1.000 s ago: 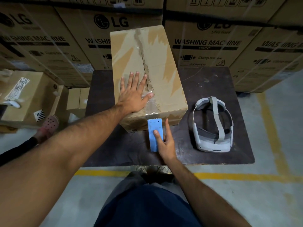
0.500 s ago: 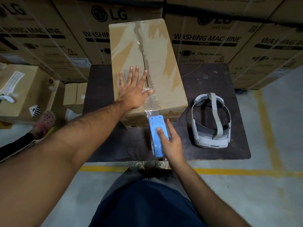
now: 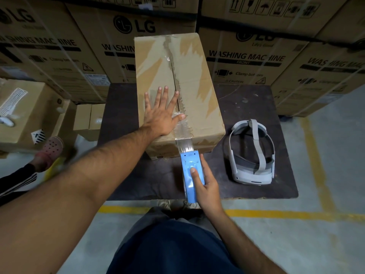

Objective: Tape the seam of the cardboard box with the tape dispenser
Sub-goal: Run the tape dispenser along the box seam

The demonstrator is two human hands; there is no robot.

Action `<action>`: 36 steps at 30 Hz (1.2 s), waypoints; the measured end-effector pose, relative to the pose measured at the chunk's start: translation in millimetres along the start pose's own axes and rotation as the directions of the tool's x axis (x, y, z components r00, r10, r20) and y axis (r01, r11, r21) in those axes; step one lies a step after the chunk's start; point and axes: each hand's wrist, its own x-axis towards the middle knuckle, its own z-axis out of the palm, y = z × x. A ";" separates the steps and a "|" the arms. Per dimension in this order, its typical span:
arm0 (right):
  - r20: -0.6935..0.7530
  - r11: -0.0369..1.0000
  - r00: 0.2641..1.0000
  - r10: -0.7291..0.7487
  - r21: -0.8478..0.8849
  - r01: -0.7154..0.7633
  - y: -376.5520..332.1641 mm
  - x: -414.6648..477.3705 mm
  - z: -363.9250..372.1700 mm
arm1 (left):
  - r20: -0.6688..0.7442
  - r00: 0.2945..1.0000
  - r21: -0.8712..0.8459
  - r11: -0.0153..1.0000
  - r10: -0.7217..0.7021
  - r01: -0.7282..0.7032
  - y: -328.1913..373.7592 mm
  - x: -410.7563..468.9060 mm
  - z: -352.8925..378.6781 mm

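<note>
A: Where is the box?
B: The cardboard box [image 3: 197, 107] stands on the dark worktop [image 3: 138, 175], with its seam [image 3: 174, 76] running along the top centre, away from the person.
A: And the left hand?
B: The left hand [image 3: 162, 115] lies flat on the box top. Its fingers [image 3: 164, 97] are straight and spread, and the thumb is on the clear tape [image 3: 184, 143] at the seam's near end.
A: The right hand?
B: The right hand [image 3: 207, 184] grasps the blue tape dispenser [image 3: 192, 175], index finger along its top. The dispenser is just off the box's near face. 1 strip of tape runs from its toothed edge over the box edge.
A: Anything else?
B: 1 grey headset [image 3: 252, 155] is on the worktop, right of the box and apart from it.
</note>
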 end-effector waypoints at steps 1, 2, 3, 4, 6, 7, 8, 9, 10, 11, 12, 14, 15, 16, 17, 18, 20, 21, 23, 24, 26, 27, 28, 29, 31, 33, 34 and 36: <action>0.009 1.000 1.000 0.011 -0.018 -0.010 0.8 0.5 -0.9 | -0.001 1.000 0.001 1.000 0.001 -0.001 -0.3 0.6 -0.4; 0.018 0.999 1.000 0.026 -0.048 -0.025 -0.3 3.4 -1.2 | -0.002 1.000 0.002 1.000 0.003 -0.003 -0.7 1.1 -0.6; 0.028 0.996 0.998 0.049 -0.079 -0.047 -1.6 7.3 -1.4 | -0.002 1.000 0.003 1.000 0.005 -0.005 -0.8 0.9 -0.9; 0.038 0.991 0.996 0.076 -0.111 -0.071 -4.3 11.9 -2.1 | -0.002 1.000 0.003 1.000 0.005 -0.005 -0.5 0.4 -0.4; 0.052 0.980 0.992 0.112 -0.173 -0.101 -13.6 19.5 -2.9 | -0.009 1.000 0.005 1.000 0.003 -0.003 -0.1 0.8 0.6; 0.064 0.972 0.991 0.121 -0.210 -0.105 -18.0 23.5 -3.6 | -0.010 1.000 0.008 1.000 0.001 -0.001 0.1 0.9 0.5; 0.075 0.963 0.988 0.137 -0.245 -0.116 -22.5 27.9 -4.5 | -0.011 1.000 0.006 1.000 -0.001 0.001 0.0 1.3 0.1; 0.088 0.957 0.984 0.154 -0.262 -0.126 -24.1 32.6 -5.4 | -0.014 1.000 0.001 1.000 -0.001 0.001 0.0 0.9 0.3; 0.102 0.954 0.979 0.179 -0.260 -0.148 -25.0 35.7 -6.0 | -0.019 1.000 -0.002 1.000 0.003 -0.003 0.0 0.0 0.8; 0.110 0.953 0.971 0.213 -0.244 -0.182 -26.5 38.7 -6.6 | -0.026 1.000 -0.002 1.000 0.007 -0.007 0.3 -1.1 1.0; 0.120 0.953 0.962 0.244 -0.214 -0.215 -28.9 42.6 -8.0 | -0.029 1.000 0.002 1.000 0.009 -0.009 0.3 -1.4 1.5; 0.147 0.950 0.939 0.309 -0.085 -0.300 -34.1 49.0 -12.5 | -0.027 1.000 -0.007 1.000 0.004 -0.004 -0.5 -0.9 0.9; 0.170 0.928 0.916 0.364 0.018 -0.373 -32.8 51.9 -13.8 | -0.031 1.000 -0.007 1.000 0.000 0.000 -0.5 -1.0 0.7; 0.220 0.874 0.873 0.435 0.132 -0.468 -31.9 53.0 -13.4 | -0.034 0.999 -0.001 1.000 -0.001 0.001 -0.4 -1.3 0.4; 0.270 0.806 0.834 0.482 0.237 -0.542 -31.2 51.3 -11.5 | -0.029 1.000 -0.001 1.000 0.001 -0.001 -0.5 -1.1 -0.3; 0.285 0.768 0.819 0.498 0.293 -0.569 -28.6 44.6 -8.1 | -0.017 1.000 -0.009 1.000 0.006 -0.006 -0.6 -1.1 -0.8; 0.229 0.810 0.860 0.456 0.294 -0.508 -13.4 35.6 0.1 | -0.029 1.000 -0.012 1.000 0.000 0.000 -1.8 0.3 0.8; 0.168 0.869 0.900 0.403 0.238 -0.434 -8.6 31.5 3.2 | -0.035 0.999 -0.007 1.000 -0.005 0.005 -2.2 -0.4 0.7; 0.059 0.956 0.960 0.275 0.092 -0.280 -4.5 24.8 5.2 | -0.020 1.000 -0.012 1.000 0.004 -0.004 -1.2 -2.2 -0.1; 0.044 0.972 0.974 0.224 0.058 -0.227 -5.0 22.0 5.9 | -0.022 1.000 -0.014 1.000 0.005 -0.006 -0.8 -1.8 -0.1; -0.009 0.984 0.984 0.176 0.014 -0.176 -5.5 19.4 8.0 | -0.022 1.000 -0.026 1.000 -0.009 0.008 -1.2 -0.4 -2.1; -0.036 0.985 0.985 0.170 0.003 -0.170 1.9 22.1 9.3 | -0.016 1.000 -0.043 0.999 -0.017 0.016 -2.0 0.4 -3.9; -0.044 0.987 0.986 0.163 -0.001 -0.163 10.1 25.6 9.6 | -0.011 1.000 -0.057 0.998 -0.023 0.022 -2.8 0.6 -5.4; -0.046 0.990 0.989 0.138 0.002 -0.138 12.3 26.6 9.8 | -0.007 1.000 -0.068 0.997 -0.028 0.027 -3.1 -0.2 -5.7; -0.041 0.996 0.996 0.081 0.026 -0.080 4.2 24.2 9.8 | 0.000 1.000 -0.111 0.993 -0.029 0.029 -2.3 -2.2 -7.5; -0.038 0.999 0.999 0.037 0.024 -0.036 1.5 24.3 9.7 | 0.001 1.000 -0.177 0.984 -0.013 0.013 -3.2 -2.8 -12.8; -0.035 0.999 0.999 0.027 0.021 -0.026 2.0 25.6 9.6 | 0.006 1.000 -0.215 0.977 -0.004 0.005 -4.9 -3.1 -15.3; -0.041 1.000 0.999 0.009 -0.002 -0.009 -0.7 25.2 8.6 | 0.008 1.000 -0.308 0.951 0.015 -0.012 -10.0 -5.4 -19.5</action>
